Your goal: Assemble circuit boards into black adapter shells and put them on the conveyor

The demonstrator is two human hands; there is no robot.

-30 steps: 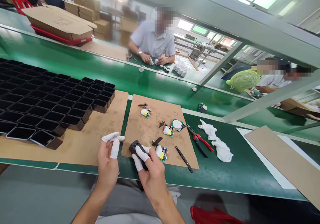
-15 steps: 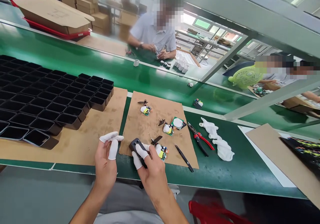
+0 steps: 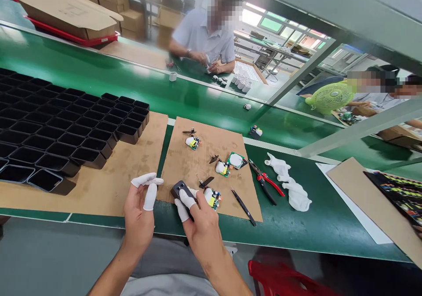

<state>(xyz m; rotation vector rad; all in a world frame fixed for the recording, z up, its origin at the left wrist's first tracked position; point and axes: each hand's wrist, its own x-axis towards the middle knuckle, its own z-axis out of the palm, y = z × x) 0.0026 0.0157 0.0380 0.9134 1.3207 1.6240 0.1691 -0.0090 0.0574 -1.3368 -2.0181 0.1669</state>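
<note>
My right hand [image 3: 198,219] wears white finger cots and is closed round a small black housing [image 3: 180,190] at the near edge of the middle cardboard sheet [image 3: 187,164]. Just left of it my left hand [image 3: 140,208] is raised with its cotted fingers loosely apart and nothing in them. Right beside the housing lies a small circuit board [image 3: 212,198] with a black plug part. Two more boards [image 3: 193,142] [image 3: 222,168] lie farther up the sheet, the second next to a green piece with a white disc [image 3: 235,160].
Rows of black square housings [image 3: 62,129] fill the left on cardboard. Red-handled pliers [image 3: 267,182], black tweezers [image 3: 243,206] and white gloves [image 3: 290,188] lie right of the sheet. A green conveyor belt [image 3: 99,85] runs behind. Two other people work across it; a green fan [image 3: 329,98] stands there.
My hands have kept their pose. The view shifted slightly; parts on the conveyor moved left, and a dark tray with coloured parts came in at the right edge.
</note>
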